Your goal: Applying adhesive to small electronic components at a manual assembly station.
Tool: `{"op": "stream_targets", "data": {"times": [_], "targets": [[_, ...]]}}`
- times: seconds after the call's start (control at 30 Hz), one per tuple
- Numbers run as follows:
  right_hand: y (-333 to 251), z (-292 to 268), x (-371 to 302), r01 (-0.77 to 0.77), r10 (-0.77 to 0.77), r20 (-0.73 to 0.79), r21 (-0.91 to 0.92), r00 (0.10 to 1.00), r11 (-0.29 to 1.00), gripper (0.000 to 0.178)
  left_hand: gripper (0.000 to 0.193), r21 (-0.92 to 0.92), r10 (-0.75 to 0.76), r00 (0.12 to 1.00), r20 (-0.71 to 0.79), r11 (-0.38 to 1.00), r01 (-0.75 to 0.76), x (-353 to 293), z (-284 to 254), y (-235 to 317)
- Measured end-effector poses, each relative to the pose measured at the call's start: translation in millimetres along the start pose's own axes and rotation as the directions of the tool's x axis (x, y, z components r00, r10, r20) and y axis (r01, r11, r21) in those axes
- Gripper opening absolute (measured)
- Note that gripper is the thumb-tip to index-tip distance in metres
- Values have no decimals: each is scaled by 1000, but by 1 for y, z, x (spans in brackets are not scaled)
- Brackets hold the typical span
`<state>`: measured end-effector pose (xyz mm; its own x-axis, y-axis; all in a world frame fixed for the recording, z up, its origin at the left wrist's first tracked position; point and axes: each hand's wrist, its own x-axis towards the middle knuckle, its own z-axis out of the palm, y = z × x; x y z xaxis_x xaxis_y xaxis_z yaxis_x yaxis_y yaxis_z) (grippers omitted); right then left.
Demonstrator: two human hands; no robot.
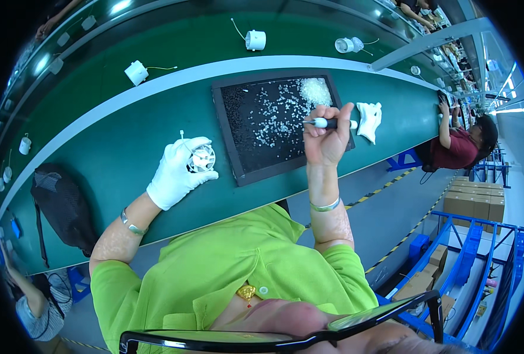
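My left hand [178,173], in a white glove, grips a small round white fan-like part [201,159] with spokes inside and a short white wire standing up from it. My bare right hand [327,134] is closed around a pen-shaped tool [331,123] with a black and white body; its thin metal tip points left, over the tray. Beneath and beyond that hand lies a dark shallow tray [236,167]. Many tiny clear pieces [273,115] are scattered in it, a whitish heap [315,91] fills its far right corner, and tiny black pieces [234,103] gather at its left.
A crumpled white glove [369,121] lies right of the tray. At the left stands a black mesh bag [64,206]. Past the pale rail [185,72], white cylindrical parts with wires [255,41] sit on a green surface. Co-workers sit at both ends of the green table [129,127].
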<state>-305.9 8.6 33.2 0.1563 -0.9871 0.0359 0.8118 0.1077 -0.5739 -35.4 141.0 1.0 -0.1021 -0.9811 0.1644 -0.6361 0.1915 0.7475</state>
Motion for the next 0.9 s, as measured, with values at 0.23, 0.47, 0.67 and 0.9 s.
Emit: {"op": "stream_targets", "data": {"times": [0.23,0.47,0.67,0.9], "targets": [[41,26,-5,-123,121,-32,-59,992,991,61,62,104,96,994,-60,991,-89,6,-5,9],[91,50,-14,-173,178,-9,-283,984,943,73,63,12,36,998,-49,999,-35,12,-6,7],[108,66,-11,-244,247,-17,-216,969,945,65,62,-46,-48,998,-48,998,45,6,-3,4],[124,74,-16,-286,288,-1,-105,958,952,51,61,-30,-54,998,-31,998,53,6,-4,2]]}}
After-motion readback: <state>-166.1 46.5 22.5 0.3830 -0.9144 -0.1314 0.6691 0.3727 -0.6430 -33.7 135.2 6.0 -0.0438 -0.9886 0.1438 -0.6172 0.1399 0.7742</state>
